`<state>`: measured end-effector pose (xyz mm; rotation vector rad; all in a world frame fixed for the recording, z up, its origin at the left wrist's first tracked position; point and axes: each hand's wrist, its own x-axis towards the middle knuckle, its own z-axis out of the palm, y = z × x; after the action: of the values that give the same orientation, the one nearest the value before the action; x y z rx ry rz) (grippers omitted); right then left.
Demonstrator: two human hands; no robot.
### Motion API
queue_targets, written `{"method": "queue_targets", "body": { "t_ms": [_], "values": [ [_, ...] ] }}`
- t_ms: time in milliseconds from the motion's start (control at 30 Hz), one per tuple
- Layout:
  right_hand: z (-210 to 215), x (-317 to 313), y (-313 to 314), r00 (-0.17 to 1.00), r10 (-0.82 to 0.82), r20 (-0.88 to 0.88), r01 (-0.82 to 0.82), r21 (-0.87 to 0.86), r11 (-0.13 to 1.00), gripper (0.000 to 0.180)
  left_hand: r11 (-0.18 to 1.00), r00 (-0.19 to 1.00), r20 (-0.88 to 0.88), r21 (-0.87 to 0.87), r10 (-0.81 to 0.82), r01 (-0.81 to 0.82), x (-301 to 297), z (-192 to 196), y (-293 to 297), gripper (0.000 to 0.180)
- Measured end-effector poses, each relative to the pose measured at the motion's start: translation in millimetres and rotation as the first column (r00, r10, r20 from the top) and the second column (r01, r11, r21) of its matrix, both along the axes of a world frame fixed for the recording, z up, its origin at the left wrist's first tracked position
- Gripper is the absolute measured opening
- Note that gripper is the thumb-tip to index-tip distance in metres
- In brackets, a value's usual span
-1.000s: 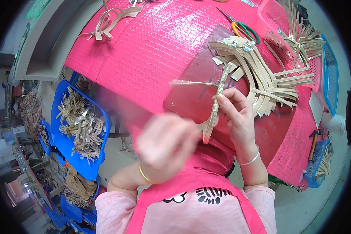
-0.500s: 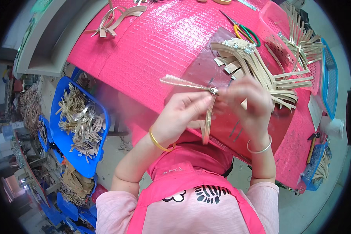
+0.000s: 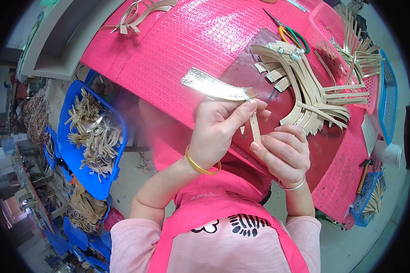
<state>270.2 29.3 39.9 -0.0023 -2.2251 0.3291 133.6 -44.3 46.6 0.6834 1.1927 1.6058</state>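
Seemingly for steadiness, pinched in left hand's (image 3: 221,123) grip: gold strap (image 3: 216,85), above near part of pink worktop (image 3: 164,59); narrow band (image 3: 255,128) beneath, closed in right hand's (image 3: 284,152) grip. Farther right, strap bundle (image 3: 309,93), perhaps laid for easy reach.

We see our left hand (image 3: 221,125) pinching a shiny gold strap (image 3: 216,85) between thumb and fingers, its broad end reaching out to the left beyond them. Our right hand (image 3: 284,152), just beside it, grips a narrow beige strip (image 3: 255,127) that runs up to the left fingers; we cannot tell whether strap and strip are joined. Beyond our right hand, a fanned pile of beige straps (image 3: 307,91) lies on a dark red board (image 3: 325,148). Farther out past that hand we find scissors (image 3: 282,26) and a pink basket (image 3: 328,45). Well left of our left hand stands a blue tub (image 3: 100,184) of bundled straps (image 3: 98,141).
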Motion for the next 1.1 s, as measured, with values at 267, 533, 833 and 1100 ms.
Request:
{"method": "queue_targets", "body": {
  "t_ms": [267,533,833,1100],
  "values": [
    [-0.1,6.6,-3.4,1.0,0.028,0.011,-0.026,-0.105,0.994,0.023,0.998,0.997,0.048,-0.026,-0.059,0.061,-4.3,2.8,-2.6,0.027],
    [1.3,12.5,-2.8,0.997,0.071,-0.012,-0.072,-0.175,0.982,0.021,0.992,0.988,0.091,-0.011,-0.123,0.125,-5.9,5.8,-7.0,0.025],
    [19.9,-21.7,7.7,0.977,-0.173,0.126,0.21,-0.727,0.653,0.007,0.98,0.958,-0.206,-0.012,-0.199,0.201,-0.4,0.3,-11.8,0.021],
    [16.2,-27.0,10.3,0.993,-0.071,-0.094,-0.08,-0.98,0.181,0.004,0.985,0.981,-0.193,-0.171,-0.012,-0.022,-8.5,2.5,-5.3,0.015]
  ]
}}
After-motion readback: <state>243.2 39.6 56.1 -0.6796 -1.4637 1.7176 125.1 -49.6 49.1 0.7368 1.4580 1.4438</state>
